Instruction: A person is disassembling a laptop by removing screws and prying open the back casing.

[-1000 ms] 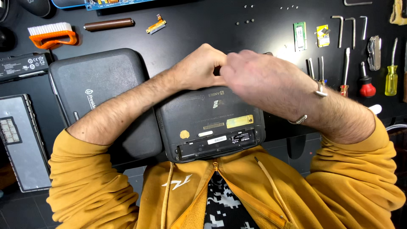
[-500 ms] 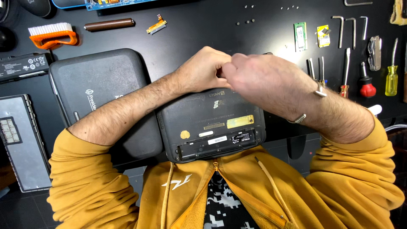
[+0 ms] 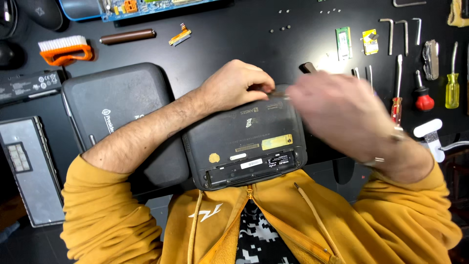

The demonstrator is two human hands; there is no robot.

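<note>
Two bare hands are seen over a small dark grey laptop (image 3: 244,142) that lies underside up at the near edge of the black worktop (image 3: 234,44), its open battery bay turned toward the person's chest. The left hand (image 3: 234,85) is rested on the far edge of the laptop, at about twelve o'clock of the casing, with its fingers curled narrow and pinched together at the tips; what is pinched is too small and blurred to be named. The right hand (image 3: 337,110) is blurred by motion at about two o'clock of the laptop, just beside the left fingertips; whether its fingers are wide or closed cannot be told. A metal bracelet (image 3: 376,160) is worn on the right wrist.

A second dark laptop shell (image 3: 115,107) is laid at nine o'clock, partly under the left forearm and touching the first laptop. An orange-handled brush (image 3: 66,50) and a brown cylinder (image 3: 128,35) are placed at ten to eleven o'clock, well apart from the hands. A memory module (image 3: 344,43), hex keys (image 3: 400,32), a red-handled screwdriver (image 3: 396,100) and a yellow-handled screwdriver (image 3: 453,88) are ranged at one to three o'clock. A grey flat panel (image 3: 27,168) is seen at eight o'clock.
</note>
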